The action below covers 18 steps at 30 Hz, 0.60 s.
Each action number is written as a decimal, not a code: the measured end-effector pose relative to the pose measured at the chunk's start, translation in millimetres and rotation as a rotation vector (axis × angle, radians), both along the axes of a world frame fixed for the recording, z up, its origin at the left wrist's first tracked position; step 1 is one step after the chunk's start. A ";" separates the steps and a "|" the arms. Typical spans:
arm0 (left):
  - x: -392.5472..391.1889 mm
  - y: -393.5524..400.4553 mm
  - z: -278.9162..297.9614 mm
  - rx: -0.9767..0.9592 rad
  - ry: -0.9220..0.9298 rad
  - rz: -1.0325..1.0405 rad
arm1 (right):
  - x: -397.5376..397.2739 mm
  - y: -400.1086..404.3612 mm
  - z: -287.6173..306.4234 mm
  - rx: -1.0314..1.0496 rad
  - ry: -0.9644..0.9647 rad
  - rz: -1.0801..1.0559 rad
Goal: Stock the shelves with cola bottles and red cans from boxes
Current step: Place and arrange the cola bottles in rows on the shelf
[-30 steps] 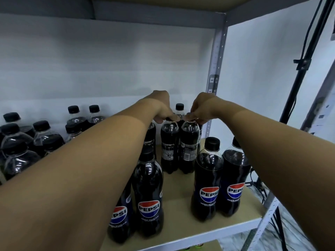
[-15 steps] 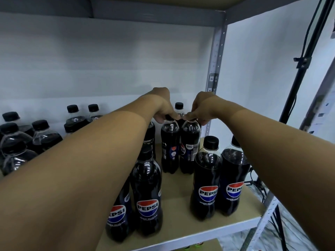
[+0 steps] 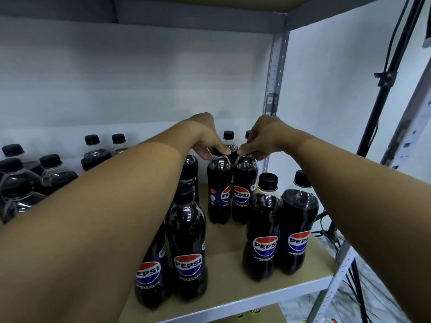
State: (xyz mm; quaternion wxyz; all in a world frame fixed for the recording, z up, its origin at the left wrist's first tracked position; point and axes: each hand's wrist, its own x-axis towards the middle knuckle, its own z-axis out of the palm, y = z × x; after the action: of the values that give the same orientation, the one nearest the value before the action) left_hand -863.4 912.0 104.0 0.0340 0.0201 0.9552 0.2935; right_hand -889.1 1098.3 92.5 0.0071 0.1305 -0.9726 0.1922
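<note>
Both my arms reach deep into the shelf (image 3: 233, 250). My left hand (image 3: 205, 138) grips the black cap of a cola bottle (image 3: 219, 190) standing mid-shelf. My right hand (image 3: 261, 138) grips the cap of the cola bottle (image 3: 243, 190) touching it on the right. Both stand upright with their Pepsi labels turned toward me. Two more bottles (image 3: 263, 229) stand as a pair at the front right, and another pair (image 3: 189, 248) at the front, partly hidden by my left forearm. No red cans or boxes are in view.
A cluster of several cola bottles (image 3: 46, 171) fills the shelf's left side. Two bottle caps (image 3: 228, 135) show behind my hands by the back wall. A grey shelf post (image 3: 275, 85) rises at the back right. A black stand (image 3: 382, 89) with cables is outside on the right.
Both bottles under my hands have turned about their axes; their Pepsi logos, facing away a second ago, now face me. My hands stayed on the caps.
</note>
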 end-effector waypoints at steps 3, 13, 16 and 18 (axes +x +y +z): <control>-0.9 -2.4 -1.5 -0.004 -0.044 -0.040 | -0.1 5.4 -1.6 -0.116 -0.041 0.073; 7.4 -2.4 -6.0 0.001 -0.151 -0.032 | 5.7 7.2 -4.4 -0.175 -0.137 0.029; 8.5 0.4 -7.7 0.034 -0.120 -0.015 | 6.2 6.4 -4.3 -0.196 -0.136 0.017; 9.3 3.6 -7.9 0.063 -0.101 -0.005 | 6.2 6.2 -2.6 -0.134 -0.113 0.035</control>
State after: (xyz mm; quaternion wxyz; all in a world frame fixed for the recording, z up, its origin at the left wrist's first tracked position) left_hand -854.1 915.6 96.1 0.0821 0.0090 0.9424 0.3242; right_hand -882.9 1104.5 89.9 -0.0425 0.1358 -0.9540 0.2638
